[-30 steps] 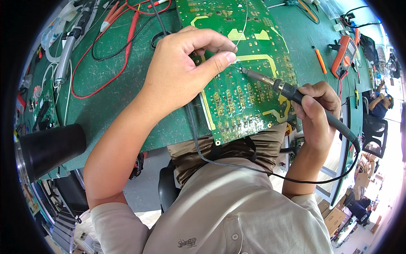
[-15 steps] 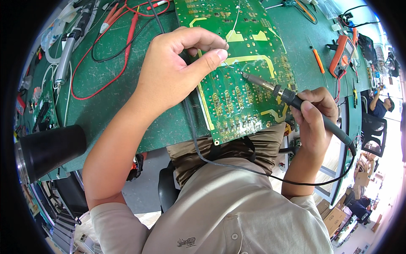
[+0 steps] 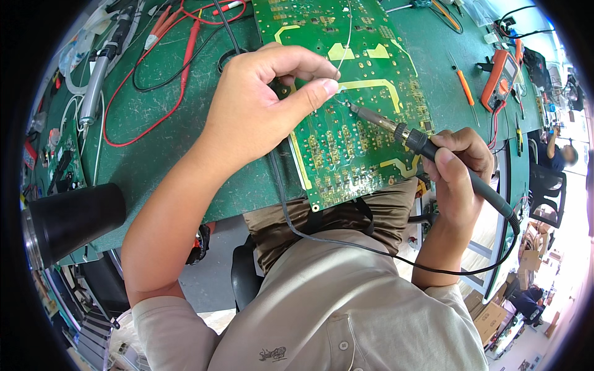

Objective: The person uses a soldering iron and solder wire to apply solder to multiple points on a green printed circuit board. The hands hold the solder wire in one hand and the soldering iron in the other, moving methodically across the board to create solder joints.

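A large green circuit board (image 3: 365, 71) lies on the bench in front of me, its near edge reaching the table's front. Thumb and forefinger of my left hand (image 3: 257, 102) pinch a thin length of solder wire (image 3: 349, 31) over the board. The wire runs up to the far edge of the view, and its short lower end sits close to the iron's tip. Wrapped round the dark handle of a soldering iron (image 3: 416, 141) is my right hand (image 3: 461, 173). The tip points left at the board's middle; whether it touches a joint is too small to tell.
The iron's black cable (image 3: 359, 246) loops across my lap and up onto the green bench (image 3: 167, 161). Red test leads (image 3: 192, 52) lie at left, beside a black cylinder (image 3: 77, 213). An orange screwdriver (image 3: 465, 88) and red multimeter (image 3: 500, 80) are at right. Another person (image 3: 554, 151) is farther off.
My left hand has shifted slightly right and down with the solder wire. The iron's tip has moved a little left, and the circuit board has slid very slightly left.
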### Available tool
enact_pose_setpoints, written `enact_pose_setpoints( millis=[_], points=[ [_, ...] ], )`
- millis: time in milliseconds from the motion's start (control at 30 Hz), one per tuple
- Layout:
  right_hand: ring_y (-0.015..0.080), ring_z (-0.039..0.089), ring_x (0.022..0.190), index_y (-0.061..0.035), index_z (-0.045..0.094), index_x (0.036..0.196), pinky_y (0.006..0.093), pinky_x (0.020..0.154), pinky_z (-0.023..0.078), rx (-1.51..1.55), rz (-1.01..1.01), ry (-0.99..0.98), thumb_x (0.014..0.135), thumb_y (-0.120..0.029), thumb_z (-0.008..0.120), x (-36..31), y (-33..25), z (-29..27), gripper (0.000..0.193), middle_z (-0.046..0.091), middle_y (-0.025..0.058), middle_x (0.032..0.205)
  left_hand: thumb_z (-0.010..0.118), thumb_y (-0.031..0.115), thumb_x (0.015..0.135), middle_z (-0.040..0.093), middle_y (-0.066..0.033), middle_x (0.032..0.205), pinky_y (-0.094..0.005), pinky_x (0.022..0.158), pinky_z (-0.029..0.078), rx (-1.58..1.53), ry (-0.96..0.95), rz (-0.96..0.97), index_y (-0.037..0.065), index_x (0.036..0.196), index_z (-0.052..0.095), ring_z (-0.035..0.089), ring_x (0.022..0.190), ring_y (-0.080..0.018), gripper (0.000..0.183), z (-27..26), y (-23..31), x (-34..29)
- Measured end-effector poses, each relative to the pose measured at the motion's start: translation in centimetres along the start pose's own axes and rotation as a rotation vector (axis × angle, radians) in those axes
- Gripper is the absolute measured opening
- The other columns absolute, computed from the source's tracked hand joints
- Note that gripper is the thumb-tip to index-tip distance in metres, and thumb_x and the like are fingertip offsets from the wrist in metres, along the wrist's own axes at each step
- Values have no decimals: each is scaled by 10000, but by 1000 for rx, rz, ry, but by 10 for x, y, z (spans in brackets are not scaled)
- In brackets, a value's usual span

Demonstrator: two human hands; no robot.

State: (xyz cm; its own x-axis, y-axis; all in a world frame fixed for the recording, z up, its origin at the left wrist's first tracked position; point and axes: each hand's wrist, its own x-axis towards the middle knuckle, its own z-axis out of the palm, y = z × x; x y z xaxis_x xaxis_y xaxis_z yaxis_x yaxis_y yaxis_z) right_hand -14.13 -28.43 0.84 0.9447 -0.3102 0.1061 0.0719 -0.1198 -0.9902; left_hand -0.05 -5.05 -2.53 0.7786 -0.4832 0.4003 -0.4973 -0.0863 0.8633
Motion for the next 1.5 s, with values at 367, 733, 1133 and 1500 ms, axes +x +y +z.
enact_pose_setpoints(
  millis=[367, 733, 1133, 1500],
  points=[
    [85, 560, 625, 47, 630, 853, 214, 578, 416, -3, 3, 5, 796, -145, 678, -2, 2, -1, 206, 628, 75, 733, 759, 154, 805, 661, -25, 768, -249, 622, 413, -3, -4, -27, 63, 926, 742, 488, 661, -96, 152, 3, 0, 0],
    [79, 561, 624, 47, 636, 862, 210, 588, 421, -31, -4, 12, 805, -144, 664, -5, 0, -1, 202, 625, 67, 719, 732, 115, 831, 714, -26, 840, -243, 704, 429, -72, 13, -23, 38, 945, 731, 567, 740, -88, 137, -4, -2, 0],
    [54, 516, 586, 43, 629, 865, 197, 536, 377, 24, 1, 34, 824, -106, 642, -6, 1, 4, 155, 608, 49, 690, 726, 101, 834, 705, -30, 849, -245, 712, 426, -90, -7, -42, 30, 956, 726, 564, 766, -79, 142, -5, 0, 0],
    [49, 485, 564, 50, 630, 871, 202, 518, 357, 41, 1, 19, 829, -108, 628, -3, 2, 3, 163, 581, 42, 648, 725, 97, 839, 700, -41, 864, -245, 727, 426, -136, -17, -78, 17, 966, 721, 569, 776, -79, 150, -5, 1, -1]
  ],
)
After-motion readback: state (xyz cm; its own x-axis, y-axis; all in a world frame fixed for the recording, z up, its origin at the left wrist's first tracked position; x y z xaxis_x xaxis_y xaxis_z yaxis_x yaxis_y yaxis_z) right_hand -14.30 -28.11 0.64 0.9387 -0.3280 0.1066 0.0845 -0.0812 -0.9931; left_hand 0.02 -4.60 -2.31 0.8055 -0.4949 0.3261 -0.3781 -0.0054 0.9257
